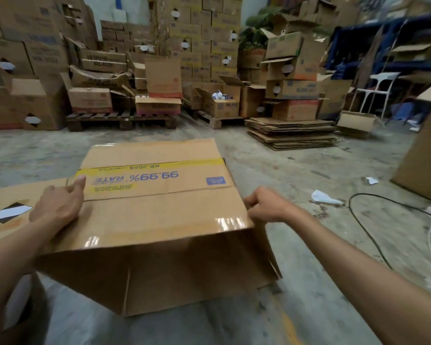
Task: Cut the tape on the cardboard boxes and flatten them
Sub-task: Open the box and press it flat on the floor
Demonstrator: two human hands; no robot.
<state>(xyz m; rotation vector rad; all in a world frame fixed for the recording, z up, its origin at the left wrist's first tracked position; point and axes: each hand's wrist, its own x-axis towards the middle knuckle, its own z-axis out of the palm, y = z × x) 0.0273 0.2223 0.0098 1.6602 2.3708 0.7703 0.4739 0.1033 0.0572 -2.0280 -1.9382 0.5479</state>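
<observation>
While the box point(157, 215) is held above the floor point(296, 165), its left edge is gripped by the left hand point(57, 207) and its right edge pinched by the right hand point(266, 205), likely to collapse it flat.

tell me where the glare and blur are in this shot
Head view: glare sits on the clear tape along the near edge of the cardboard box held between the left hand and right hand; the far right side with the white chair is motion-blurred; wide-angle distortion bends the stacked boxes at the edges.
</observation>
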